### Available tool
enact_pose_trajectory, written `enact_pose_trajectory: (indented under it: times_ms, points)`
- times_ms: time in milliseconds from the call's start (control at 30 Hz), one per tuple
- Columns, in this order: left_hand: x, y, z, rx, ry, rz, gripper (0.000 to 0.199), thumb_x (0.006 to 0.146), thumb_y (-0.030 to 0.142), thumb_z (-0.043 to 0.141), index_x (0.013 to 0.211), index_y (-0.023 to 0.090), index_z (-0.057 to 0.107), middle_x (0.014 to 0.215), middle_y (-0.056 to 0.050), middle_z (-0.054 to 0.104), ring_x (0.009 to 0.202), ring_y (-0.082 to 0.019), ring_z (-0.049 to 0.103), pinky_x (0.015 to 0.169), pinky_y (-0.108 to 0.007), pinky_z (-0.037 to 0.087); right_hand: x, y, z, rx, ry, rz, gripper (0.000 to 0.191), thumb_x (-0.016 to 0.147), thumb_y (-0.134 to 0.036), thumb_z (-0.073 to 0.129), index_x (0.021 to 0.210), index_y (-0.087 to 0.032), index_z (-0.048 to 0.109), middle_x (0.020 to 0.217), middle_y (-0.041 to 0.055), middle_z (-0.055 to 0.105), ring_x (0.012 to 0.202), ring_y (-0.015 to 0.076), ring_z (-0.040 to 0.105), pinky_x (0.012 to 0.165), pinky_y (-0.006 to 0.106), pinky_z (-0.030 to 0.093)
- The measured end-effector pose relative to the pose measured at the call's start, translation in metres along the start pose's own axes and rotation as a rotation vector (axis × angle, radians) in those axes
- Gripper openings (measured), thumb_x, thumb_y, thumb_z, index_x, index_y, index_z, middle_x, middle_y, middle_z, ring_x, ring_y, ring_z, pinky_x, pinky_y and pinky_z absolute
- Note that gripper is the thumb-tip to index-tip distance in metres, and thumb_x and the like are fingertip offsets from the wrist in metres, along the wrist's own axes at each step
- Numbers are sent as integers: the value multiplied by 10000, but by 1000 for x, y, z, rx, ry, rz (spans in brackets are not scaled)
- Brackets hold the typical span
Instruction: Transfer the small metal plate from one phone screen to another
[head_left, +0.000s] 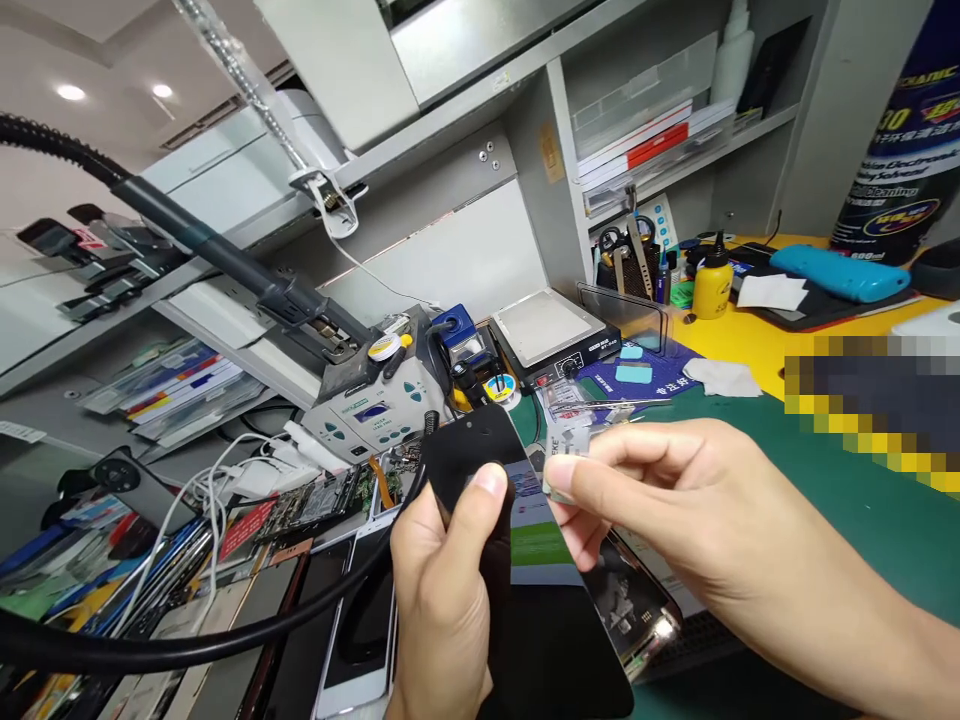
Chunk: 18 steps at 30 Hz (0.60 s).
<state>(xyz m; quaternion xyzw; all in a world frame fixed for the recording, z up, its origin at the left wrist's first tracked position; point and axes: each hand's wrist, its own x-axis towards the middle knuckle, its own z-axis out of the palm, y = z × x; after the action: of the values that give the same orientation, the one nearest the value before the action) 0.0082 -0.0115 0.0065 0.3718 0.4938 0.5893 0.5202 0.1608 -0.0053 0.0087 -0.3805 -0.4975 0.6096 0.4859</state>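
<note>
My left hand [450, 590] is closed around a glossy black phone screen [559, 640], thumb pressed on its face. The screen is tilted and reflects coloured shapes from the bench. Between thumb and fingers, my right hand [697, 510] pinches a thin, flat metallic piece with lettering [564, 447]. It is at the screen's upper right edge; whether it touches that edge I cannot tell. Partly hidden below the screen and my right hand is an opened phone [634, 605] with its inner parts showing.
A heating plate [547, 325] and a grey soldering station [382, 405] stand behind. A black cable [247, 640] crosses the left front, over several phones and boards. Tweezers [615, 405], a yellow bottle [712, 282] and white wipes [721, 377] lie or stand to the right.
</note>
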Motion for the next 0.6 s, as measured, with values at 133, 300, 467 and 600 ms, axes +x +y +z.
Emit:
enact_pose_trajectory:
  times_ms: [133, 300, 467, 600]
  points:
    - [0, 3, 0, 2, 34, 17, 238, 743, 338, 816, 723, 178, 641, 634, 6, 648, 538, -152, 614, 509, -233, 501, 1, 4, -1, -40, 5, -35, 394, 897, -467, 709, 614, -193, 691, 625, 7, 694, 611, 130, 623, 619, 225, 483]
    - [-3, 4, -2, 104, -10, 99, 257, 793, 391, 773, 728, 172, 656, 632, -1, 618, 556, -135, 549, 520, -230, 481, 2, 7, 0, 2, -25, -34, 371, 921, -455, 697, 657, -194, 696, 657, -7, 683, 635, 119, 619, 627, 212, 471]
    - [-4, 4, -4, 129, -12, 130, 226, 832, 384, 744, 782, 172, 682, 661, -6, 626, 594, -141, 564, 577, -243, 481, 1, 8, 2, 49, -25, -29, 348, 917, -425, 713, 657, -194, 693, 657, -8, 677, 636, 122, 619, 637, 215, 473]
    - [-4, 5, -5, 148, -26, 135, 230, 828, 395, 747, 795, 171, 703, 671, -19, 645, 603, -167, 589, 571, -266, 515, 0, 7, 2, 18, -12, -38, 357, 910, -460, 713, 679, -188, 713, 665, 2, 685, 646, 126, 621, 653, 220, 476]
